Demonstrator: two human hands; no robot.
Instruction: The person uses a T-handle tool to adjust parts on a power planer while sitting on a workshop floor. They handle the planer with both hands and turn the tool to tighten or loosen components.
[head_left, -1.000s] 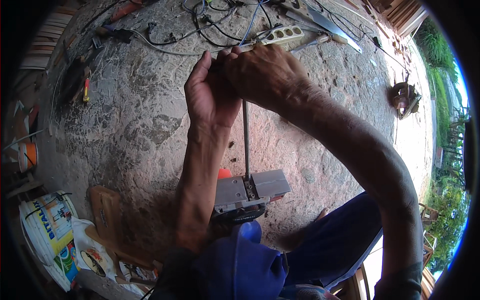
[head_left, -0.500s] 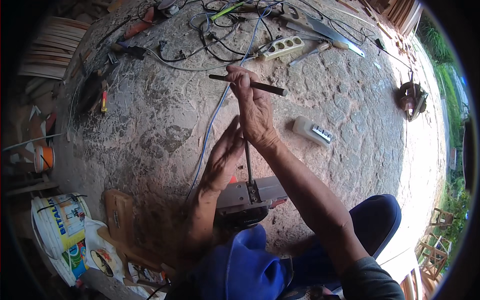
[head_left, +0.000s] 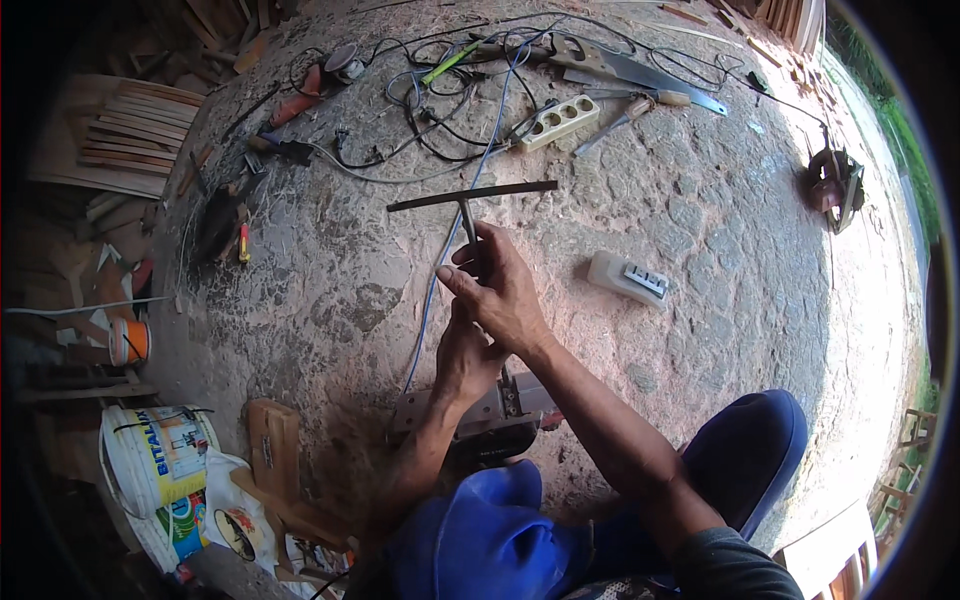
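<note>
A dark metal T-handle wrench (head_left: 512, 189) stands over a hand-held power planer (head_left: 480, 415) with a grey sole and dark body. The planer lies sole up before my knees. My right hand (head_left: 508, 302) has its fingers curled round the wrench's shaft, just below the crossbar, with the thumb pointing left. Below it and touching it, my left hand (head_left: 466, 362) is closed around the lower shaft; its fingers are partly hidden. Between the hands and the planer's middle, a short length of shaft shows, but its tip is hard to make out.
A clear plastic box (head_left: 628, 279) lies right of my hands. Farther off are a power strip (head_left: 558, 122), tangled cables, a handsaw (head_left: 650, 78), a chisel (head_left: 612, 128) and an angle grinder (head_left: 300, 98). Paint buckets (head_left: 165, 450) and a wooden block (head_left: 272, 450) stand at left.
My right hand has slid off the crossbar down onto the shaft, and the crossbar has turned. The left hand, stretched beside the shaft before, now closes round it beneath the right.
</note>
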